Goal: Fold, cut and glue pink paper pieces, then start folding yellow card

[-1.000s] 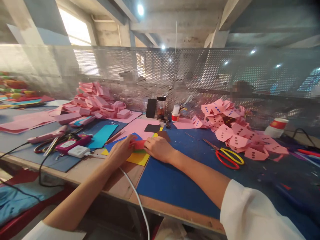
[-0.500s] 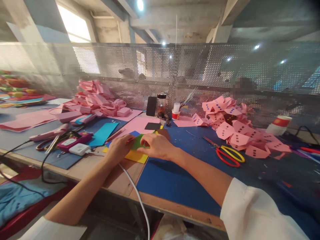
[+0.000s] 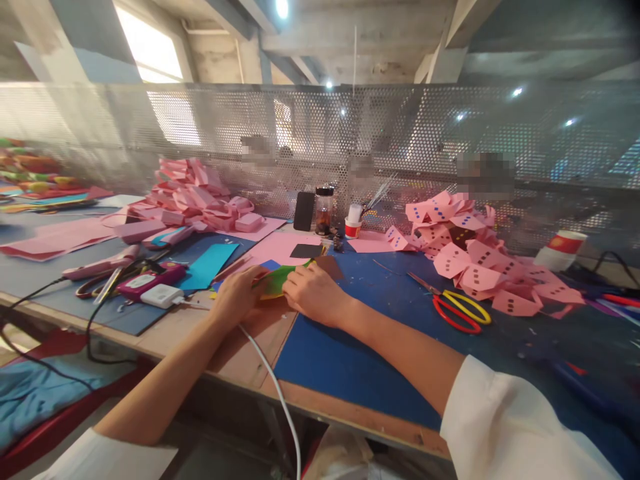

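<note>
Between my two hands, over the table, is a green sheet with a strip of yellow paper along its near edge. My left hand has its fingers bent round the left end of the sheets. On the right end, my right hand is closed, fingers together, on the green sheet's edge. A corner of blue paper shows just behind the green sheet. A small black card lies beyond my right hand.
Heaps of pink folded paper stand back left and right. Scissors lie right on the blue mat. A white cable hangs over the front edge. A jar and cup stand behind; a glue gun lies left.
My right hand has come down with its fingers closed onto the green sheet. The yellow paper, earlier spread flat towards me, now shows only as a narrow strip.
</note>
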`<action>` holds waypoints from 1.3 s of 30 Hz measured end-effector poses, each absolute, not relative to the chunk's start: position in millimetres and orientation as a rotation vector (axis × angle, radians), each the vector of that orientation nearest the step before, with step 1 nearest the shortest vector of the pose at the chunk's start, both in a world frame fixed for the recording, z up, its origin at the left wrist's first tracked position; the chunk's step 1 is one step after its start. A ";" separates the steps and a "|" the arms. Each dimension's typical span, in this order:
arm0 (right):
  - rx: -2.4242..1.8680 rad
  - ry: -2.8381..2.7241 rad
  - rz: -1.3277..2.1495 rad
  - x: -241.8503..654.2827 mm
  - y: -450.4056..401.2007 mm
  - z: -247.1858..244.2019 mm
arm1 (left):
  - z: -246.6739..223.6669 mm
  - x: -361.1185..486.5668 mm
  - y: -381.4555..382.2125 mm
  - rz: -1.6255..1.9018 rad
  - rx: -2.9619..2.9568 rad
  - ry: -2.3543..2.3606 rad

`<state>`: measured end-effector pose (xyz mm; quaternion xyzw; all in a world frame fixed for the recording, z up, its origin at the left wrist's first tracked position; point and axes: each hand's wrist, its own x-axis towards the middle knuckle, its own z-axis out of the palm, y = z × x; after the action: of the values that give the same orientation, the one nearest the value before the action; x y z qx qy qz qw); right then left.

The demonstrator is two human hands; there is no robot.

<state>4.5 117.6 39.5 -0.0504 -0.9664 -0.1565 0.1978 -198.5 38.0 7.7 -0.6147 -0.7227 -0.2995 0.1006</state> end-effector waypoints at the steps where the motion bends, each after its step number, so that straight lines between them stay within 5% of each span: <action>1: -0.146 -2.674 -0.455 4.2 119.1 40.9 | 7.7 -198.5 37.6 -0.892 -1.820 -2.131; 8: -0.223 -2.561 -0.428 7.7 124.3 48.2 | 5.3 -203.2 39.1 -1.017 -1.765 -2.154; 27: -0.193 -2.086 0.554 20.4 139.6 74.9 | -4.2 -219.1 46.7 -1.269 -1.727 -2.225; 39: -0.073 -1.769 0.548 50.7 110.1 139.1 | -0.4 -210.1 43.8 -1.143 -1.682 -2.300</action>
<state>50.7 110.1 139.1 -0.0317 -0.7631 0.2363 0.6007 -210.1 43.8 -0.4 -0.5475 -0.7487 -0.3721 0.0358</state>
